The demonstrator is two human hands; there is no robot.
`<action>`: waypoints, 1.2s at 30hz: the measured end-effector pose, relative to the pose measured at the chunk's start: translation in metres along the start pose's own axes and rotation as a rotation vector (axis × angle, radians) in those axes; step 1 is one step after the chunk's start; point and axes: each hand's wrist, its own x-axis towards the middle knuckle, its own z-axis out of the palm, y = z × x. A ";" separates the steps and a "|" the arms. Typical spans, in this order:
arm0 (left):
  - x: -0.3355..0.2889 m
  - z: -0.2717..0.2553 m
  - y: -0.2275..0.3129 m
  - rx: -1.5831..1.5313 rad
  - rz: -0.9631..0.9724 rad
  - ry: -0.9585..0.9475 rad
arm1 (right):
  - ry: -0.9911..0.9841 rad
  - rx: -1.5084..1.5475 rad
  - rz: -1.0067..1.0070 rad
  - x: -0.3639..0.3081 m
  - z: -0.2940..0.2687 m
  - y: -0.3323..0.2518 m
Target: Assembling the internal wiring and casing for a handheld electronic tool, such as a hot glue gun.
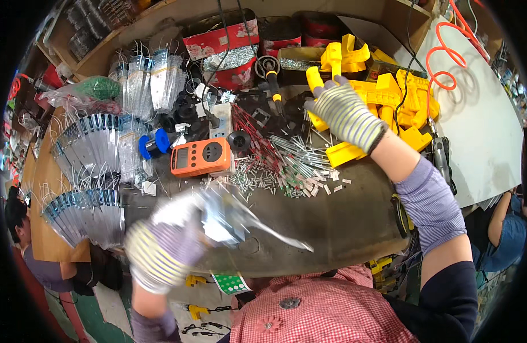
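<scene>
My left hand [165, 251], in a striped knit glove, is blurred by motion in front of the bench. Its fingers are closed on a shiny silvery-clear piece [224, 220], from which a white lead trails right. Smearing hides the piece's exact kind. At the back right, my gloved right hand [349, 114] lies with curled fingers over a yellow plastic housing part [315, 79], gripping it. Its palm covers part of that piece. More yellow plastic housings [412, 103] are heaped beside and under this hand.
An orange meter [200, 156] and a blue spool [154, 143] lie mid-bench, near loose wires and small white parts [286, 166]. Fanned clear strips with wires [86, 214] stand left. Red bins [236, 73] line the back. A coiled red hose [440, 51] hangs right.
</scene>
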 end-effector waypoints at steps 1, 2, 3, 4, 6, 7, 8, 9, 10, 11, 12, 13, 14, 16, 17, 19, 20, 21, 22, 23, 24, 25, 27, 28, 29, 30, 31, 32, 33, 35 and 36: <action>-0.010 0.024 0.012 -0.013 0.196 0.105 | -0.159 -0.034 0.032 0.000 -0.007 0.010; -0.025 0.039 0.023 -0.039 0.251 0.087 | -0.123 -0.031 0.086 0.002 -0.001 0.022; -0.042 0.047 0.034 -0.058 0.293 0.066 | -0.055 -0.039 0.141 0.002 -0.006 0.032; -0.050 0.051 0.044 -0.022 0.305 -0.019 | -0.036 -0.100 0.204 -0.004 -0.006 0.043; -0.059 0.065 0.056 -0.037 0.305 -0.120 | 0.004 -0.170 0.330 -0.007 -0.004 0.052; -0.064 0.069 0.059 -0.036 0.304 -0.122 | 0.004 -0.167 0.330 -0.002 -0.003 0.046; -0.068 0.071 0.062 -0.058 0.288 -0.125 | 0.059 -0.105 0.254 0.009 -0.001 0.035; -0.070 0.074 0.064 -0.086 0.267 -0.131 | 0.110 -0.041 0.174 0.023 0.002 0.021; -0.068 0.074 0.062 -0.141 0.249 -0.161 | 0.172 0.160 0.050 0.031 0.009 0.013; -0.066 0.076 0.063 -0.168 0.225 -0.183 | 0.081 0.267 -0.002 0.037 0.017 0.002; -0.067 0.083 0.063 -0.162 0.204 -0.145 | -0.157 0.217 0.074 0.051 0.018 -0.013; -0.069 0.085 0.064 -0.157 0.187 -0.106 | -0.299 0.172 0.122 0.061 0.024 -0.019; -0.064 0.082 0.067 -0.167 0.160 -0.126 | -0.337 0.210 0.184 0.065 0.031 -0.019; -0.056 0.074 0.070 -0.275 0.084 -0.184 | -0.320 0.228 0.234 0.067 0.041 -0.018; -0.053 0.075 0.073 -0.280 0.082 -0.199 | -0.263 0.208 0.223 0.066 0.043 -0.017; -0.043 0.077 0.083 -0.414 -0.002 0.098 | -0.119 0.256 0.193 0.057 0.039 -0.015; -0.036 0.075 0.087 -0.415 0.021 0.053 | -0.087 0.270 0.207 0.051 0.036 -0.015; -0.029 0.079 0.094 -0.433 0.056 0.066 | -0.054 0.280 0.225 0.043 0.034 -0.014; -0.018 0.075 0.106 -0.351 0.073 0.097 | 0.063 0.363 0.192 0.027 0.022 -0.015; -0.008 0.072 0.121 -0.267 0.085 0.127 | 0.183 0.447 0.155 0.005 0.009 -0.018; -0.006 0.076 0.133 -0.266 0.039 0.062 | 0.300 0.541 0.087 -0.016 -0.005 -0.028; -0.004 0.082 0.137 -0.268 0.037 0.060 | 0.415 0.625 0.029 -0.043 -0.019 -0.037; 0.003 0.091 0.139 -0.229 0.135 -0.002 | 0.310 0.929 -0.117 -0.093 -0.045 -0.058; 0.010 0.089 0.140 -0.301 0.134 -0.006 | 0.106 0.970 -0.192 -0.109 -0.054 -0.065; 0.012 0.092 0.139 -0.308 0.140 -0.005 | -0.101 1.016 -0.275 -0.122 -0.059 -0.075; 0.014 0.094 0.137 -0.451 0.105 0.000 | 0.007 0.910 -0.239 -0.145 -0.053 -0.088; 0.015 0.094 0.135 -0.589 0.065 -0.001 | 0.115 0.806 -0.208 -0.165 -0.043 -0.101; 0.017 0.093 0.132 -0.646 0.061 0.001 | 0.142 0.756 -0.160 -0.171 -0.040 -0.108; 0.017 0.093 0.130 -0.646 0.062 0.000 | 0.142 0.758 -0.158 -0.172 -0.042 -0.110; 0.016 0.094 0.129 -0.719 0.056 -0.022 | 0.056 0.811 -0.066 -0.175 -0.047 -0.114; 0.017 0.095 0.129 -0.721 0.051 -0.024 | -0.001 0.844 -0.017 -0.177 -0.044 -0.118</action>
